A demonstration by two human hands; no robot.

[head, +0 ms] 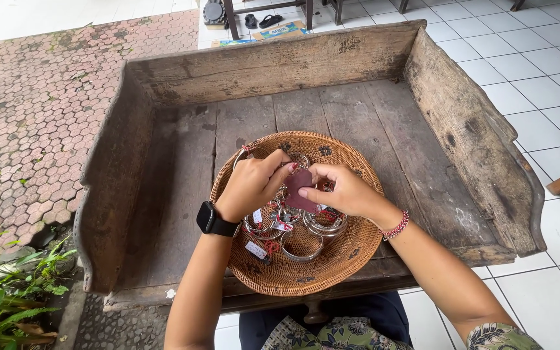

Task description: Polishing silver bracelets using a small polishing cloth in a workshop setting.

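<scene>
The left hand [252,185], which carries a black wrist device [214,219], and the right hand [341,192], which carries a red beaded bracelet [396,225], meet above the centre of a round woven basket [351,249]. Both hands grip a small dark maroon cloth [298,188]: the right hand pinches its lower part between thumb and fingers, and the left hand closes its fingertips on the upper edge. Whether a ring or bangle sits inside the cloth cannot be told, because the fingers cover that area. The cloth is held just above the basket contents, not resting on them. Below the hands lies a pile of silver bangles [303,246], several fitted with small white tags on red thread [257,250]. The basket stands on a worn wooden surface [183,149] with raised boards on three sides, set over white floor tiles [539,71]; brick paving [27,110] lies to the left. As a judgement on progress: the work appears to be in mid-course, since one item is in hand and the pile remains in the basket. No separate finished group is visible, so the share completed cannot be determined.
</scene>
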